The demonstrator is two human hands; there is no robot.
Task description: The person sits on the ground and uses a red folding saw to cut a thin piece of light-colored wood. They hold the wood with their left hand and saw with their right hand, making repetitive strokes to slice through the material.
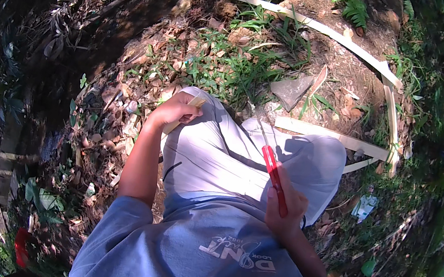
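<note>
My left hand (pixel 175 112) is closed around a narrow pale strip of wood or bamboo (pixel 197 102) by my left knee. The strip's upper end sticks out past the thumb, and its lower part runs under the hand along my trouser leg. In front of my right thigh, my right hand (pixel 288 205) grips a red-handled bladed tool (pixel 272 163). Its thin blade (pixel 262 129) points up and away to the left, between my knees. Glare blurs the blade, so I cannot tell a knife from a saw. The tool and the strip are apart.
Several pale flat strips lie on the ground: a long one (pixel 317 28) at the far side, one (pixel 391 117) at the right, another (pixel 334 137) beyond my right knee. A flat grey stone (pixel 290 90) sits among grass and dry leaves. Something red (pixel 23 248) is at the lower left.
</note>
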